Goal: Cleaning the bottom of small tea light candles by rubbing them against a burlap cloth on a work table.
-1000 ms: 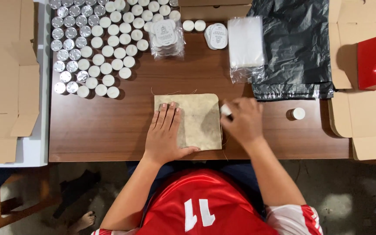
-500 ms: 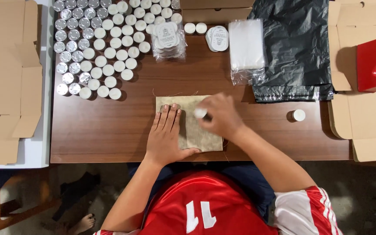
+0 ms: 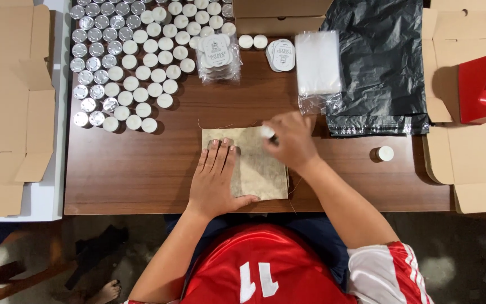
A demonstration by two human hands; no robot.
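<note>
A beige cloth pouch (image 3: 257,169) lies flat on the brown wooden table (image 3: 142,174) in front of me. My left hand (image 3: 216,177) presses flat on the pouch's left side, fingers spread. My right hand (image 3: 291,139) is over the pouch's upper right corner, holding a small white tealight candle (image 3: 267,132) in its fingertips. A single white tealight candle (image 3: 385,153) stands alone on the table to the right of my right arm.
Several rows of tealights, some white side up, some metal side up (image 3: 125,62), fill the far left. Round labels in a clear bag (image 3: 217,53), a stack of clear bags (image 3: 317,65), a black plastic bag (image 3: 381,62), a red tape dispenser (image 3: 482,84) and flat cardboard boxes (image 3: 9,101) surround the table.
My right hand moved left from the pouch's right edge, then up to the pouch's top right corner, carrying the tealight. My left hand stayed on the pouch.
</note>
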